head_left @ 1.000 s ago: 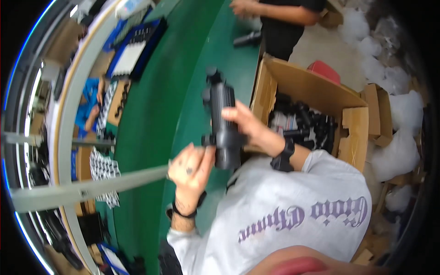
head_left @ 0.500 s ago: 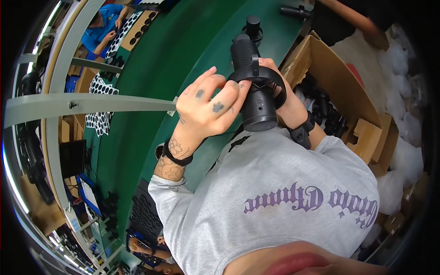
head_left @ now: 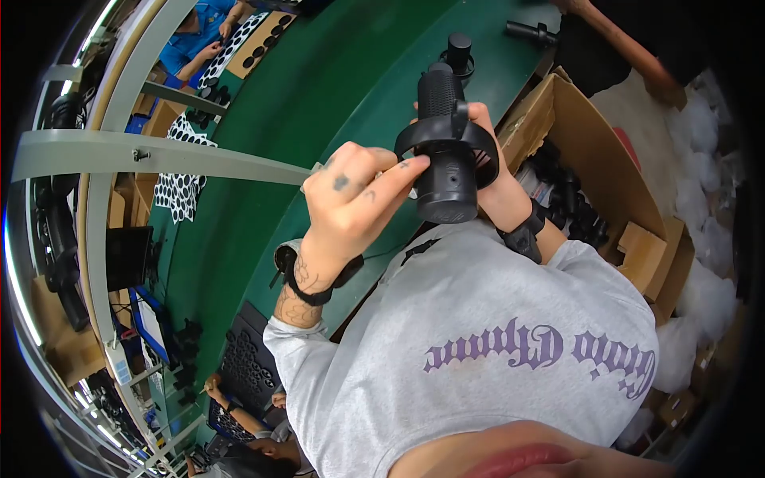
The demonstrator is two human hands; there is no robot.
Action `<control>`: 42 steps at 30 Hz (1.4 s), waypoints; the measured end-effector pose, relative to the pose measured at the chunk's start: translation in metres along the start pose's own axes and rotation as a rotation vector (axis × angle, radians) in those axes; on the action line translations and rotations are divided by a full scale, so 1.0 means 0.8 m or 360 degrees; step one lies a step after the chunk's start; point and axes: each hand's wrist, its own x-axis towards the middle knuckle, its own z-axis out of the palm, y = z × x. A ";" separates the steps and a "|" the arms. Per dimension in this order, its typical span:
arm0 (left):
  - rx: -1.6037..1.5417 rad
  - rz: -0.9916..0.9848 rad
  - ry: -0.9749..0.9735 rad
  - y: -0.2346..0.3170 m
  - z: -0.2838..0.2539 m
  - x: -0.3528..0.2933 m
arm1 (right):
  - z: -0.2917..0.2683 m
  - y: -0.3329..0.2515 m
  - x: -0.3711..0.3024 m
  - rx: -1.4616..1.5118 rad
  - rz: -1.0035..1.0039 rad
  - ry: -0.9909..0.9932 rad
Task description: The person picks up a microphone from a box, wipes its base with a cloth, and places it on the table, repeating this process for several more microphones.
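Observation:
A black microphone (head_left: 446, 185) with a mesh upper part and a ring-shaped mount (head_left: 434, 131) is held upright before my chest, slightly tilted. My right hand (head_left: 488, 151) wraps it from behind on the far right side; part of that hand is hidden by the microphone. My left hand (head_left: 351, 195) is closed, its fingers curled and a fingertip pressed to the lower body just under the ring. Another black microphone (head_left: 458, 56) stands on the green table beyond it.
A cardboard box (head_left: 594, 143) with several black parts stands at my right. A grey metal bar (head_left: 199, 155) crosses from the left over the green table (head_left: 279, 151). One more black microphone (head_left: 531, 33) lies at the far edge. Other people work at far left, far right and lower left.
My left hand has shifted down and left off the ring onto the microphone's lower body, its fingers more curled. The microphone has turned slightly, and the view has moved a little.

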 end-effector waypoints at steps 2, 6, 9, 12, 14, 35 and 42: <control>-0.0157 -0.0181 -0.0025 0.005 -0.001 0.002 | -0.001 0.000 0.003 0.0094 0.0004 -0.0181; -0.0155 -0.0318 -0.0039 0.007 0.000 0.006 | 0.006 0.004 0.004 -0.0018 -0.0090 -0.0030; 0.0049 -0.0192 -0.0015 0.003 0.000 0.010 | 0.014 0.005 0.004 -0.0021 -0.0159 -0.0039; 0.0144 -0.0024 -0.0021 -0.005 -0.001 0.015 | 0.015 0.005 0.004 -0.0033 -0.0188 -0.0055; 0.0136 0.0080 -0.0028 -0.012 0.000 0.017 | 0.011 0.004 0.006 -0.0071 -0.0195 -0.0194; 0.0222 -0.0119 0.0451 0.055 0.018 -0.020 | 0.040 0.011 0.020 0.0617 -0.0118 -0.0601; 0.0510 0.0042 0.0428 0.075 -0.001 -0.012 | 0.064 -0.006 0.017 0.0083 -0.0209 -0.0322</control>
